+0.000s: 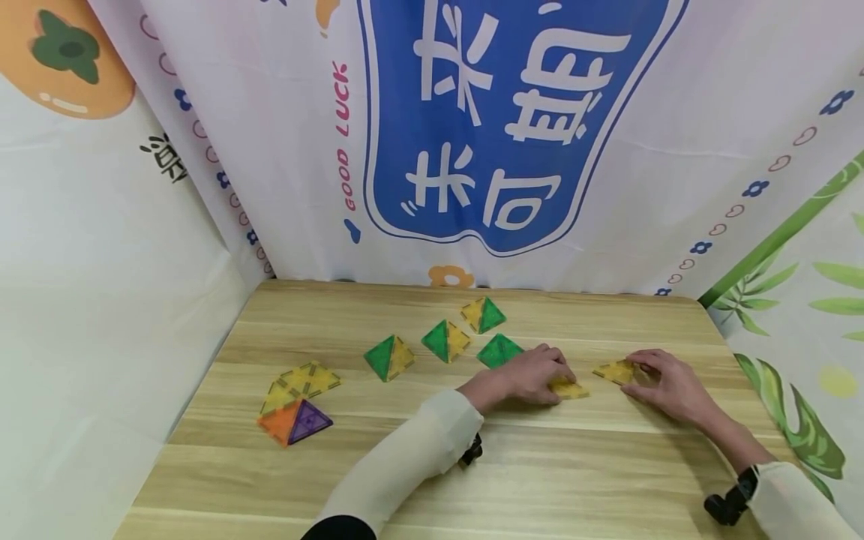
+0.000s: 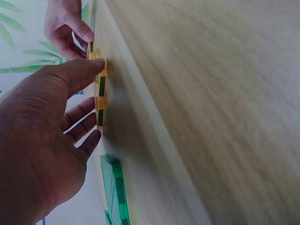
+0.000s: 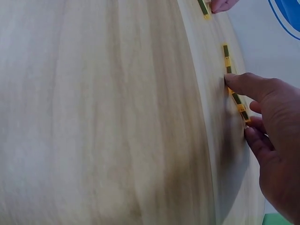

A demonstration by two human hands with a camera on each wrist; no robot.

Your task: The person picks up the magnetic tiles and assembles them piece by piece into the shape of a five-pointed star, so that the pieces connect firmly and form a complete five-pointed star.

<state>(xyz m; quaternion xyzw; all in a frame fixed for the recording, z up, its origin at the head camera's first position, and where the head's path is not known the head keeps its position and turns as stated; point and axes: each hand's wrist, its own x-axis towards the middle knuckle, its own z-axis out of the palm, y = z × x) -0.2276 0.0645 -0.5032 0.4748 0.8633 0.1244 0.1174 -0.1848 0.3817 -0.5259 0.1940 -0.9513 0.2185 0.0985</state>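
Note:
At the right of the table, my left hand (image 1: 529,375) pinches a yellow translucent magnetic tile (image 1: 569,389), partly hidden under the fingers. In the left wrist view, the thumb lies along the near edge of this yellow tile (image 2: 101,93) and the fingertips touch its far side. Farther right, my right hand (image 1: 668,384) grips another yellow triangular magnetic tile (image 1: 613,372) by its right end. The right wrist view shows thumb and fingertips on that yellow tile (image 3: 236,97), low over the wood. A small gap separates the two tiles.
Green tiles (image 1: 499,351) lie just left of my left hand. Several green-and-yellow pairs (image 1: 390,358) sit farther left and back. At the left, yellow tiles (image 1: 307,380) adjoin an orange tile (image 1: 280,424) and a purple triangle (image 1: 310,420). A printed curtain (image 1: 297,150) hangs behind the table (image 1: 540,480).

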